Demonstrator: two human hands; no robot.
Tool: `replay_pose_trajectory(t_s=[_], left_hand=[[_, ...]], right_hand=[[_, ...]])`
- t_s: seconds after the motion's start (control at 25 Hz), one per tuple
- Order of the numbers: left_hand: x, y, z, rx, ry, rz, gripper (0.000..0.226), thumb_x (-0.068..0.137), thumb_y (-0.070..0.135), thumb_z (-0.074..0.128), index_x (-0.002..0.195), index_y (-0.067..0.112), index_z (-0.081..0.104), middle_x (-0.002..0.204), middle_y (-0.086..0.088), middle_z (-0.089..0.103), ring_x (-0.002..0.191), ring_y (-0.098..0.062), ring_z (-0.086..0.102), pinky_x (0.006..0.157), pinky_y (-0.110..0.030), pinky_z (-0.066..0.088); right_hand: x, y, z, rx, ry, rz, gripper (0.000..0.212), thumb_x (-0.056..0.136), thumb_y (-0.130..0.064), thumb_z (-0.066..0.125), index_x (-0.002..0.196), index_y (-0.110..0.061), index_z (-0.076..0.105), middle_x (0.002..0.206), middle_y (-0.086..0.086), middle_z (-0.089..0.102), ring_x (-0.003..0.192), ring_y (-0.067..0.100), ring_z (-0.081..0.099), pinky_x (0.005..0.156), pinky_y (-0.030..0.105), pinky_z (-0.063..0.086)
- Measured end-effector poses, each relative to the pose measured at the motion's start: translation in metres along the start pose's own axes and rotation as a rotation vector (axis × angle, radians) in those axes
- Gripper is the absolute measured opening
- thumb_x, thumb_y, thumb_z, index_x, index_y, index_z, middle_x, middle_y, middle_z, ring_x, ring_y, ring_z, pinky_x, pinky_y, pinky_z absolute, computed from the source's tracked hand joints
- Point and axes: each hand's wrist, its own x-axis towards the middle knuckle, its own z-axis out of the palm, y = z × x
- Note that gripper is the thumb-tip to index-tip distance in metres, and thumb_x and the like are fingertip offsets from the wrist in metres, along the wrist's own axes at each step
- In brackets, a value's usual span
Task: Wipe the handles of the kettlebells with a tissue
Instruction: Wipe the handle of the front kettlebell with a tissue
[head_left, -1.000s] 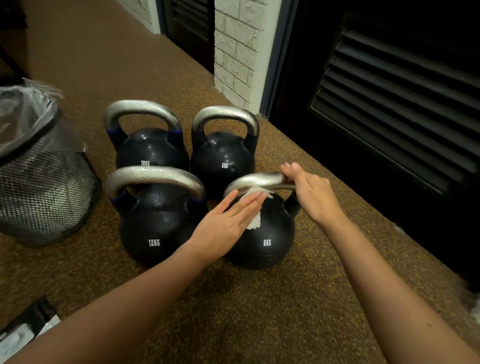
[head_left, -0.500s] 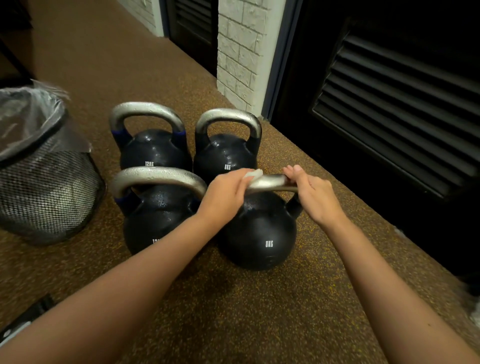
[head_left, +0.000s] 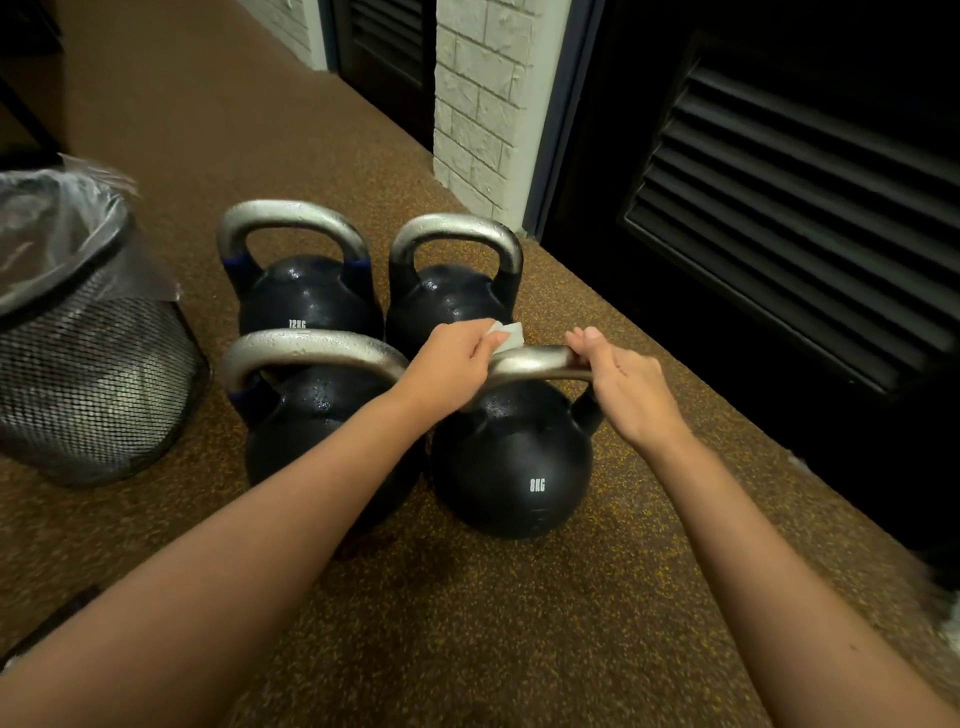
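Whereas a second ago the left hand (head_left: 457, 358) was laid flat with straight fingers against the tissue (head_left: 506, 332) under the handle (head_left: 535, 361) of the near right kettlebell (head_left: 511, 457), it is now curled over the left end of that handle, with the tissue pinched against the metal and a white corner left showing above the knuckles. The right hand (head_left: 623, 384) has been kept where it was, gripping the right end of the same handle at centre frame, so the bell is steadied on the floor (head_left: 467, 623). The wipe is thus judged to have passed from placing the tissue to rubbing along the bar (only its left part seems covered so far). The near left kettlebell (head_left: 317, 431) and the two behind it, at upper centre (head_left: 306, 296) and just right of that (head_left: 452, 301), are seen with droplets on their handles and are taken as not yet wiped. A mesh bin (head_left: 88, 384) with a plastic liner stands at the left of the frame.
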Motion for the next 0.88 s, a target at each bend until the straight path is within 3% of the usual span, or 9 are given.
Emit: replay_pose_trajectory(t_s=[0.12, 0.24, 0.4, 0.56, 0.6, 0.68, 0.76, 0.88], left_hand=[[-0.01, -0.006, 0.006, -0.032, 0.097, 0.005, 0.034, 0.098, 0.016, 0.043, 0.064, 0.011, 0.045, 0.06, 0.002, 0.045, 0.058, -0.01, 0.042, 0.058, -0.023, 0.027], [-0.009, -0.017, 0.001, -0.075, 0.068, -0.08, 0.039, 0.098, 0.018, 0.042, 0.059, 0.018, 0.041, 0.057, 0.004, 0.044, 0.056, -0.008, 0.041, 0.059, -0.024, 0.027], [0.003, -0.007, -0.004, -0.16, 0.052, -0.067, 0.038, 0.098, 0.022, 0.042, 0.067, 0.0, 0.049, 0.063, -0.008, 0.048, 0.061, -0.015, 0.044, 0.061, -0.032, 0.035], [-0.014, -0.016, 0.002, -0.141, 0.114, -0.02, 0.035, 0.098, 0.017, 0.043, 0.063, 0.016, 0.048, 0.06, 0.004, 0.049, 0.057, -0.007, 0.046, 0.059, -0.021, 0.034], [-0.021, -0.02, 0.006, -0.129, 0.15, 0.005, 0.03, 0.098, 0.016, 0.043, 0.071, 0.015, 0.057, 0.066, 0.004, 0.058, 0.064, -0.007, 0.053, 0.063, -0.02, 0.039], [-0.033, -0.024, 0.017, -0.125, 0.21, 0.041, 0.025, 0.097, 0.013, 0.044, 0.108, 0.009, 0.065, 0.102, -0.001, 0.068, 0.096, -0.008, 0.062, 0.084, -0.018, 0.046], [-0.041, -0.022, 0.029, -0.132, 0.23, 0.076, 0.035, 0.096, 0.012, 0.046, 0.13, 0.006, 0.051, 0.129, -0.004, 0.057, 0.122, -0.007, 0.048, 0.104, -0.014, 0.035], [-0.053, -0.025, 0.046, -0.026, 0.26, 0.22, 0.046, 0.094, 0.021, 0.038, 0.137, 0.003, 0.041, 0.146, -0.007, 0.036, 0.137, -0.012, 0.029, 0.113, -0.016, 0.02]], right_hand=[[0.001, 0.002, 0.001, -0.008, 0.001, 0.002, 0.046, 0.099, -0.042, 0.025, 0.123, -0.024, 0.061, 0.141, 0.004, 0.048, 0.136, 0.018, 0.035, 0.111, 0.027, 0.019], [0.002, 0.002, 0.002, -0.015, 0.012, -0.008, 0.044, 0.099, -0.04, 0.027, 0.123, -0.023, 0.061, 0.14, 0.005, 0.05, 0.137, 0.016, 0.035, 0.112, 0.029, 0.019], [0.0, -0.001, 0.0, 0.012, 0.003, -0.006, 0.044, 0.1, -0.039, 0.028, 0.124, -0.023, 0.06, 0.14, 0.002, 0.05, 0.137, 0.012, 0.034, 0.111, 0.025, 0.019], [-0.001, -0.002, 0.001, 0.009, 0.012, -0.008, 0.044, 0.1, -0.04, 0.027, 0.126, -0.022, 0.058, 0.142, 0.003, 0.047, 0.137, 0.013, 0.033, 0.111, 0.025, 0.019], [-0.002, -0.003, 0.001, 0.002, 0.015, -0.013, 0.044, 0.1, -0.038, 0.027, 0.127, -0.021, 0.058, 0.141, 0.003, 0.048, 0.137, 0.013, 0.034, 0.112, 0.026, 0.019], [-0.003, -0.005, 0.0, -0.013, 0.011, -0.027, 0.043, 0.1, -0.036, 0.027, 0.127, -0.02, 0.058, 0.14, 0.003, 0.049, 0.137, 0.014, 0.034, 0.111, 0.026, 0.02], [-0.003, -0.007, 0.0, -0.026, 0.003, -0.037, 0.042, 0.101, -0.033, 0.027, 0.126, -0.02, 0.058, 0.14, 0.003, 0.049, 0.137, 0.015, 0.033, 0.111, 0.026, 0.02], [-0.005, -0.007, 0.0, -0.017, 0.013, -0.02, 0.043, 0.101, -0.036, 0.028, 0.124, -0.02, 0.06, 0.139, 0.002, 0.05, 0.137, 0.014, 0.034, 0.11, 0.026, 0.021]])
